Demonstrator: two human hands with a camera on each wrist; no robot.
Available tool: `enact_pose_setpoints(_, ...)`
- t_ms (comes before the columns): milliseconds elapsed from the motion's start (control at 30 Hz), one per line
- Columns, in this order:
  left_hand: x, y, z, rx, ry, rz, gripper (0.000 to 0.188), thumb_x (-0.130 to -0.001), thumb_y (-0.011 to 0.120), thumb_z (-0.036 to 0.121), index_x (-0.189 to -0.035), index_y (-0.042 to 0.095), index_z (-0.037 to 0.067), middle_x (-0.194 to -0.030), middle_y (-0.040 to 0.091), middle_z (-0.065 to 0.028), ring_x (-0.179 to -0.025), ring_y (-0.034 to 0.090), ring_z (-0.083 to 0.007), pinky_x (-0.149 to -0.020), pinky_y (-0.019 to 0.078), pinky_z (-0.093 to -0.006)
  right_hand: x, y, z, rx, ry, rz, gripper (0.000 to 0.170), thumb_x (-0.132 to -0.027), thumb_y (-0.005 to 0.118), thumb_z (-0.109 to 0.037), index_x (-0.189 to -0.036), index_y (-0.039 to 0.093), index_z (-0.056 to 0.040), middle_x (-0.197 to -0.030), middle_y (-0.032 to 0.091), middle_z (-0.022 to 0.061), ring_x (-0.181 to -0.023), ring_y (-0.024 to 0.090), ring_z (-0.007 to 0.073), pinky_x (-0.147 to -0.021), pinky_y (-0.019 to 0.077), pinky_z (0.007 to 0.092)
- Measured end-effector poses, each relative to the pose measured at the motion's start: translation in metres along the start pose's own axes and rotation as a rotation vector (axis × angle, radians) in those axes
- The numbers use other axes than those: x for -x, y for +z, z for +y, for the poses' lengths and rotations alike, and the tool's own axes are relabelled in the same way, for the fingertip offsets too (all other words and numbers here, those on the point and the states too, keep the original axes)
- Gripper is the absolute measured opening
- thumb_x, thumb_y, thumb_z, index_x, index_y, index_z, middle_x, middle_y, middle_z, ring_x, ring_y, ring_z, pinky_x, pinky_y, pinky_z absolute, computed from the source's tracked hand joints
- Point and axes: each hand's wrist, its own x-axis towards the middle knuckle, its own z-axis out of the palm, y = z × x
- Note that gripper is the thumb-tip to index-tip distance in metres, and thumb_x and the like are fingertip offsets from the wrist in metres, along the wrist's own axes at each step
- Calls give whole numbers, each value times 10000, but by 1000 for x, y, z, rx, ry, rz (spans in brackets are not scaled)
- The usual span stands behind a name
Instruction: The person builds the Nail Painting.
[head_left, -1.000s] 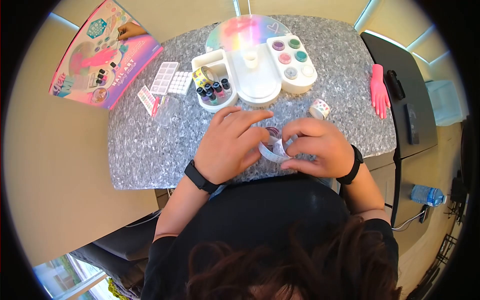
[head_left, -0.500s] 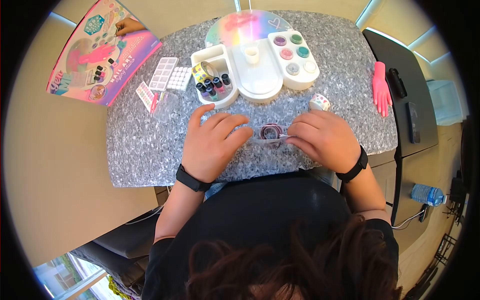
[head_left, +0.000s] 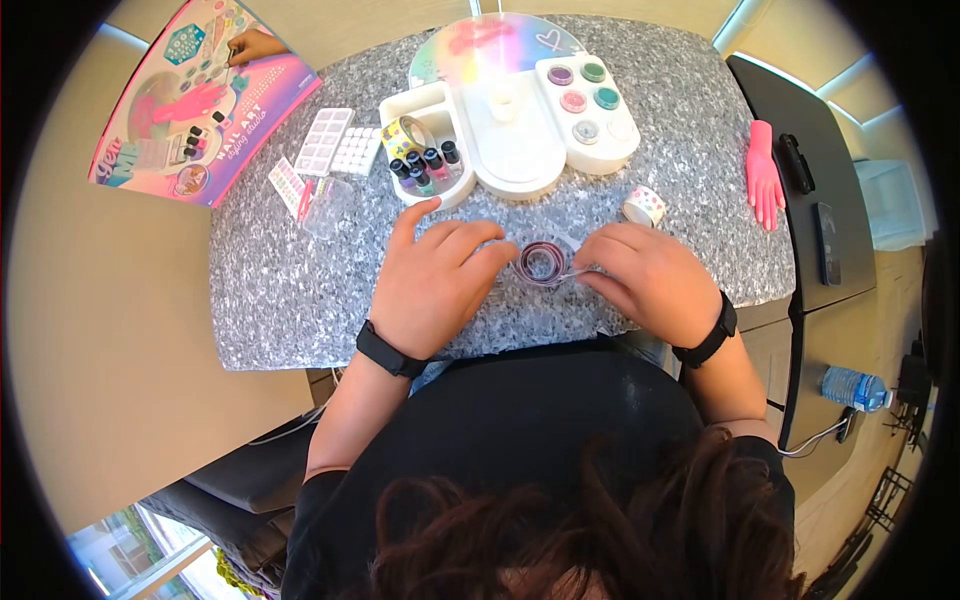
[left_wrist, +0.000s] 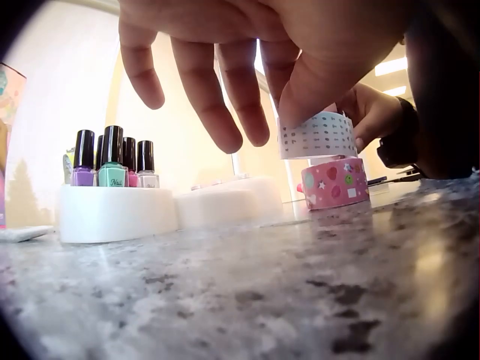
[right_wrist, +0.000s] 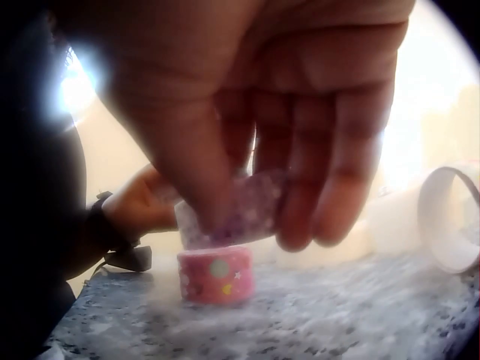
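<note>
Pale tape roll (left_wrist: pixel 321 136) held over a pink tape roll (left_wrist: pixel 335 185), toward the near edge of the tabletop (head_left: pixel 290 300)

We see the right grip (head_left: pixel 648 272) pinching the pale roll between thumb and fingers, barely parted. The left grip (head_left: pixel 432 282) has its thumb and nearest finger at the roll's other end, its remaining fingers loosely spread; whether it pinches, we cannot tell. The pink roll lies flat on the tabletop, midway between the left and right edges, directly below the pale one; we cannot tell whether the two touch.

Just beyond the left fingertips, toward the far edge, we find a white tray (head_left: pixel 452 190) with nail polish bottles (head_left: pixel 432 160) and a yellow tape roll (head_left: pixel 397 132), the closest obstacle on that side. A patterned tape roll (head_left: pixel 645 206) stands just past the right knuckles. Behind them a white stand (head_left: pixel 515 150) and a holder with colour pots (head_left: pixel 573 101) reach back toward the far edge. Along the left edge we have a sticker sheet (head_left: pixel 286 180), a compartment tray (head_left: pixel 322 140) and a large box (head_left: pixel 200 110); near the right edge lies a pink model hand (head_left: pixel 764 178)
</note>
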Motion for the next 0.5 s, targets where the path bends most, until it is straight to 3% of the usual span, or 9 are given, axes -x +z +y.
enact_pose_setpoints(267, 1, 0, -1, 60, -20, -64, 261, -911, 802, 107, -1152, 781, 204, -1184, 768, 37, -1099, 734, -185, -1186, 443, -522, -1, 5, 3, -67, 63, -114, 189, -982, 754, -157, -1150, 700, -89, -1086, 712, 120, -1035, 699, 376, -882, 573, 475)
enact_pose_setpoints(467, 0, 0, 3, 151, -18, -88, 264, -936, 807, 140, -1192, 793, 205, -1211, 775, 30, -1124, 737, -201, -1186, 448, -506, -3, 3, 0, -123, 82, -146, 322, -951, 771, -109, -1258, 676, -93, -1209, 704, 140, -1111, 698, 396, -948, 575, 481)
enact_pose_setpoints(500, 0, 0, 3, 161, -14, -93, 269, -940, 808, 143, -1201, 794, 205, -1224, 774, 27, -1127, 737, -203, -1186, 447, -503, -3, 3, 0, -94, 40, -85, 354, -933, 780, -85, -1270, 673, -98, -1247, 692, 140, -1131, 694, 399, -962, 574, 483)
